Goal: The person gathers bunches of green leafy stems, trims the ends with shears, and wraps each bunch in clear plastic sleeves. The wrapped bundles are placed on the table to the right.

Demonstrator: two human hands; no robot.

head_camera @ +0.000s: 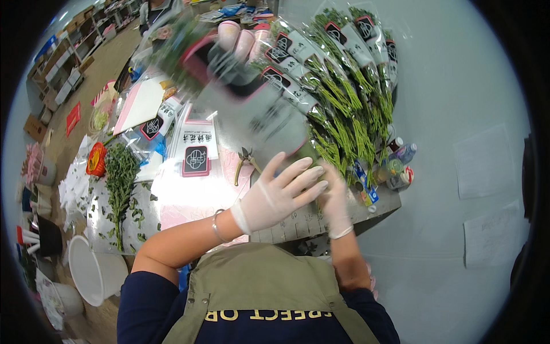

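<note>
A bunch of greenery in a printed plastic sleeve (262, 116) slants up and left from my hands, blurred by motion. My right hand (335, 200), in a thin white glove, is closed around its lower end, partly hidden. My left hand (277, 195), gloved too, lies across that end with fingers stretched and slightly apart. Just left of the sleeve rest pruning shears (243, 165) with their blades parted. A stack of flat printed sleeves (195, 142) lies farther left. Several sleeved bunches with green stems (343, 90) lie side by side at the back right.
Leafy stems (120, 185) and an orange-red ribbon roll (96, 159) lie on the left of the metal table (283, 230). Small bottles (399, 159) and a blue-yellow box (365, 185) line its right edge. A white bucket (86, 271) stands on the floor. Another person (157, 15) is behind.
</note>
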